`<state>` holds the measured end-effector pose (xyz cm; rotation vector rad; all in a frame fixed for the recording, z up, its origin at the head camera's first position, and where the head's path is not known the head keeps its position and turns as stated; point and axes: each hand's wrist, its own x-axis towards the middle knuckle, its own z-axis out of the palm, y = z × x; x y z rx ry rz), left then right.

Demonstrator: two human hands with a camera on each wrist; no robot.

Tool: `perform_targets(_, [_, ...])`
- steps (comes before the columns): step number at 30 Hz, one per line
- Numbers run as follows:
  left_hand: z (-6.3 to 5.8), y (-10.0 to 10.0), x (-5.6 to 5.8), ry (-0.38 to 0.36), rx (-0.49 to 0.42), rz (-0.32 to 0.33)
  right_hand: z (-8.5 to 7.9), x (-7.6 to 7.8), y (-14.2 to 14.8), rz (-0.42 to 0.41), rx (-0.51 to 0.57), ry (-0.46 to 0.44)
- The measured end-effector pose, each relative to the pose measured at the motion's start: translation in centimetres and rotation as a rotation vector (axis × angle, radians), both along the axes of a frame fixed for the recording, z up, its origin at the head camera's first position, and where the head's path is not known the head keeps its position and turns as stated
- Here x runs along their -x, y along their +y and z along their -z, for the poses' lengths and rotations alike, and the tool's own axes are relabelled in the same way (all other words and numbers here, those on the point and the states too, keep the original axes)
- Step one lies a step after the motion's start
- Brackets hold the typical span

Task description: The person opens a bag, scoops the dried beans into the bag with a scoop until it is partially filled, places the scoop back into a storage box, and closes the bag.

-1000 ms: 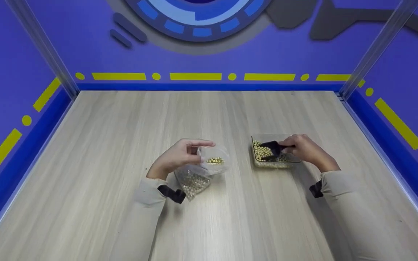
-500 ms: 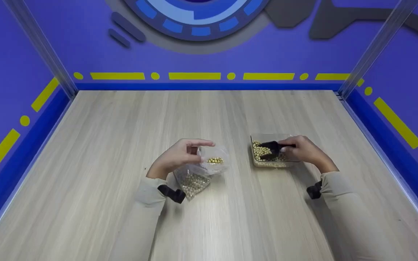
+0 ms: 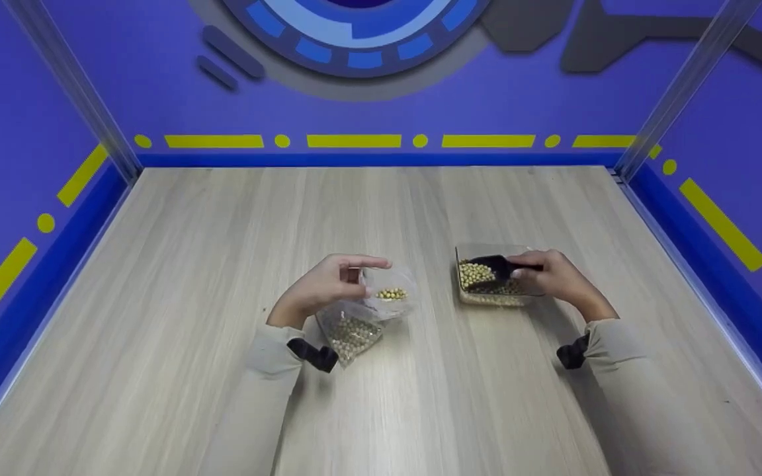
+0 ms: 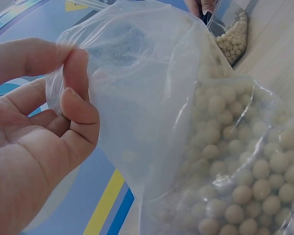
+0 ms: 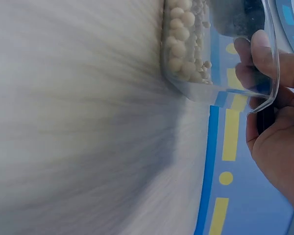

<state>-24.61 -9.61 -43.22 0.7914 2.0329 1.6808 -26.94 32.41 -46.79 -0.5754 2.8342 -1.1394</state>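
Note:
My left hand pinches the rim of a clear plastic bag, keeping its mouth spread. Pale round beans, which look like soybeans, fill the bag's lower part, and a few show through its mouth in the head view. To the right, my right hand grips the handle of a black scoop. The scoop's blade is down among the beans in a clear rectangular container. In the right wrist view, the container's clear wall stands in front of part of the fingers and the dark scoop.
Both things rest on a light wood-grain table, the container a short way right of the bag. Blue panels with yellow marks border the table at the back and both sides. Each wrist wears a black mount.
The scoop in my right hand has tilted and shifted slightly within the beans in the container. My left hand and the bag stay nearly still.

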Motion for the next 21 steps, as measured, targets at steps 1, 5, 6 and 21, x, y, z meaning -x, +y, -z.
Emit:
perform_targets(1, [-0.01,-0.02,-0.02,0.002,0.002,0.000,0.06,0.00,0.03,-0.001,0.005,-0.001])
perform_targets(5, [-0.03,-0.03,-0.04,0.012,0.012,-0.004,0.10,-0.08,0.16,-0.003,0.023,-0.019])
perform_targets(6, [-0.01,-0.03,-0.04,0.008,0.010,-0.004,0.08,-0.10,0.20,-0.003,0.029,-0.026])
perform_targets(21, [0.09,-0.11,0.05,-0.035,-0.013,0.004,-0.09,-0.32,0.60,0.031,0.048,-0.088])
